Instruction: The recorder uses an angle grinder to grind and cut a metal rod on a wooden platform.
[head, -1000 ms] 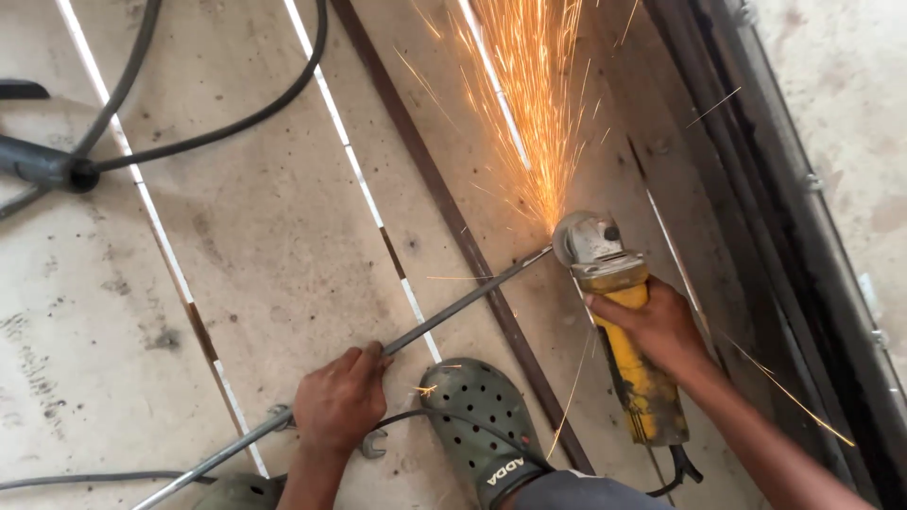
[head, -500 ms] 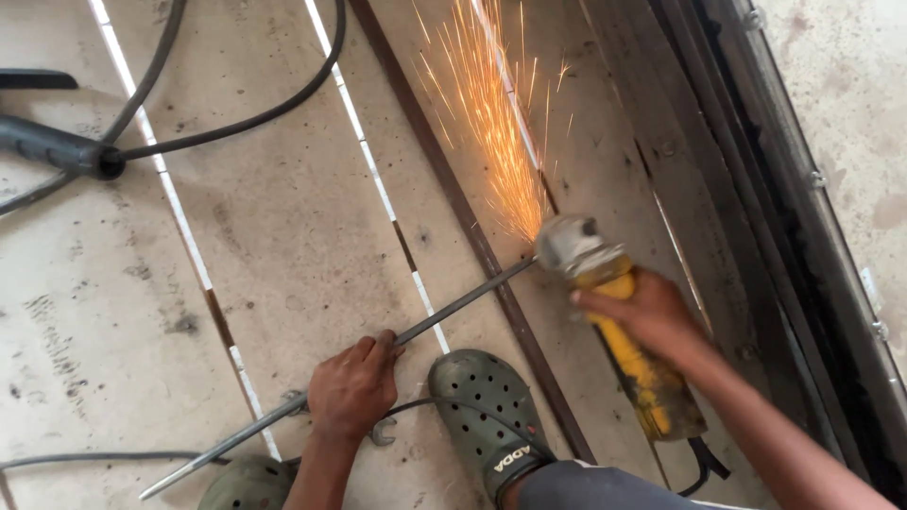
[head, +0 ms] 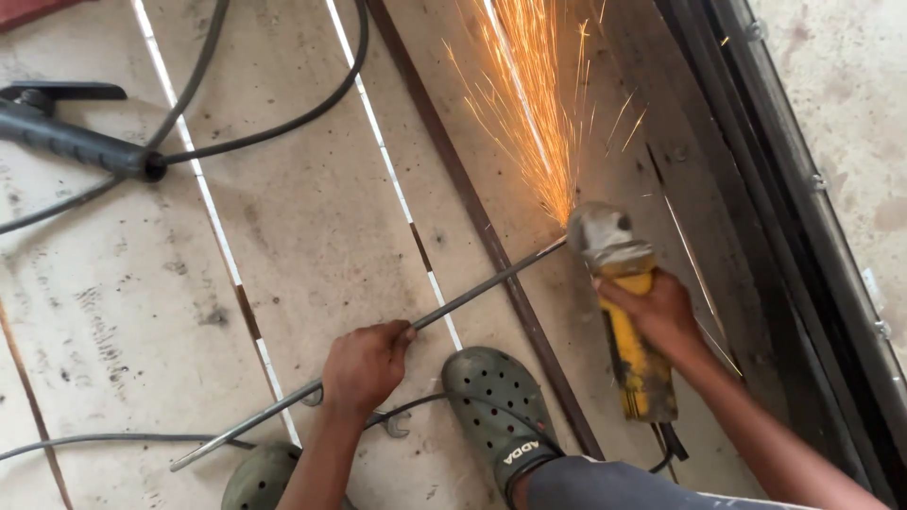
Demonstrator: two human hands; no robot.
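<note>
Behind sparks (head: 529,113), rod (head: 472,293) tip hides; left hand (head: 364,366) clamps rod, right hand (head: 657,312) grinder (head: 628,312).

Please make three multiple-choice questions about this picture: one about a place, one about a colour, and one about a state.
1. Where does the left hand rest?
A. on the thin metal rod
B. on the black cable
C. on the green clog

2. What colour is the body of the angle grinder held by the right hand?
A. red
B. yellow
C. blue

3. What state is the grinder in?
A. lying unused on the floor
B. running and throwing sparks
C. taken apart

Answers:
1 A, the fingers close around the rod.
2 B, the handle is yellow below a grey head.
3 B, orange sparks fly from the rod's end.
</note>
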